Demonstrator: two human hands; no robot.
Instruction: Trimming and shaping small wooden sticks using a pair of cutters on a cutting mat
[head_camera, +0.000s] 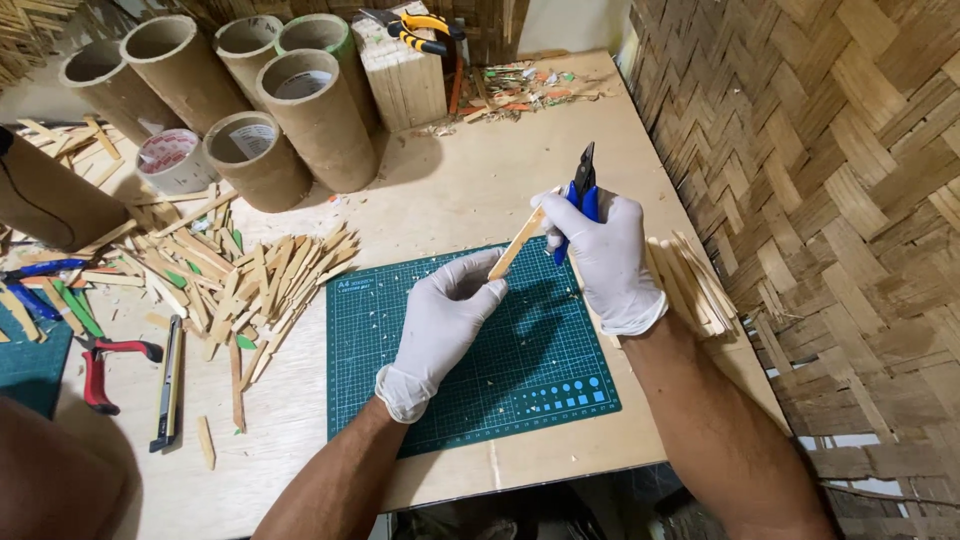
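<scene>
Stick (517, 243) of pale wood, flat and slim, held tilted over the green cutting mat (440, 400) near the table's right edge. My left hand (440, 325), white-gloved, pinches its lower end w/ fingertips closed tight on it. My right hand (603, 255), also gloved, is wrapped around blue-handled cutters (580, 190), black jaws pointing up & away from me; the thumb side touches the stick's upper end. Can't tell if the jaws are open.

Just right of that hand, a bundle of similar sticks (690, 285) lies at the table's right edge. Left of the mat: a loose heap of wood strips (250, 280), some green ones mixed in, plus a utility knife (167, 385) & red-handled pliers (100, 365) nr the front-left corner. Cardboard tubes (300, 110) stand upright along the back-left, a tape roll (172, 160) beside them. Wooden block (405, 70) at the back edge carries yellow-handled pliers (420, 28).
</scene>
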